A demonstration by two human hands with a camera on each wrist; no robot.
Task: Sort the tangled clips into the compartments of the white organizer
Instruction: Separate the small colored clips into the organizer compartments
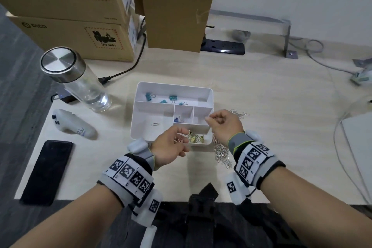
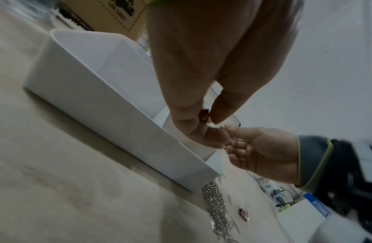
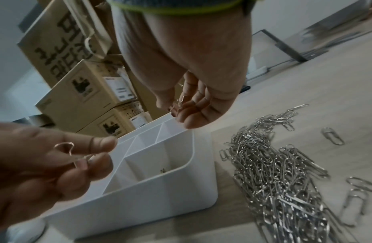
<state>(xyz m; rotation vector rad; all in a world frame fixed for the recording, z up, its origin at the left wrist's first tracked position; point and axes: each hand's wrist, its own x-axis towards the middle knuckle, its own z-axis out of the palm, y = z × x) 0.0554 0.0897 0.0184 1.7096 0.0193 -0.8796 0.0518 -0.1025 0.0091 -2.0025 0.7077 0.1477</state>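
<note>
The white organizer (image 1: 138,125) sits mid-table. Its far compartment holds teal binder clips (image 1: 172,97), a small middle one holds a blue clip (image 1: 176,120), the left one a single paper clip (image 1: 155,124), and the near one gold binder clips (image 1: 196,138). My left hand (image 1: 182,141) hovers over the near rim and pinches a rose-coloured binder clip (image 2: 203,115) by its wire handle (image 3: 64,148). My right hand (image 1: 209,120) is raised over the organizer's right edge, pinching a small wire clip (image 3: 178,102). A tangled pile of silver paper clips (image 3: 280,172) lies right of the organizer.
A glass bottle with a steel lid (image 1: 74,78), a white controller (image 1: 74,125) and a black phone (image 1: 47,171) lie to the left. Cardboard boxes (image 1: 70,16) and a power strip (image 1: 223,46) stand at the back. Another reddish clip (image 2: 243,213) lies by the pile.
</note>
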